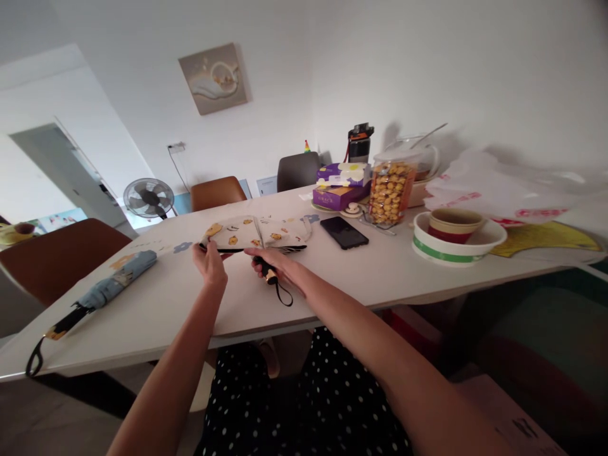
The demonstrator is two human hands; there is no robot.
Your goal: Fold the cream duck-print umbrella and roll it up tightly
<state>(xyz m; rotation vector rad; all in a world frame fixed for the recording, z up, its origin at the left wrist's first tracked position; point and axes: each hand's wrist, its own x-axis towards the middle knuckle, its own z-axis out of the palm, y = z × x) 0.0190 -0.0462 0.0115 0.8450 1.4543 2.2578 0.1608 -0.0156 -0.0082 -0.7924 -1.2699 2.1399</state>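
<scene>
A cream folding umbrella (pixel 259 233) with small yellow prints lies on the white table (pixel 190 297) in front of me. My left hand (pixel 208 261) pinches its cloth at the left end. My right hand (pixel 274 264) is closed round its black handle, and the black wrist strap (pixel 285 295) dangles below. A second folded umbrella (pixel 111 285), light blue with a black handle and strap, lies apart at the table's left edge.
A black phone (pixel 344 232) lies right of the cream umbrella. Further right stand a white bowl with a red cup (pixel 455 235), a jar of snacks (pixel 388 191), purple boxes (pixel 340 185) and plastic bags (pixel 513 183). Brown chairs (pixel 57 253) and a fan (pixel 148 197) are beyond.
</scene>
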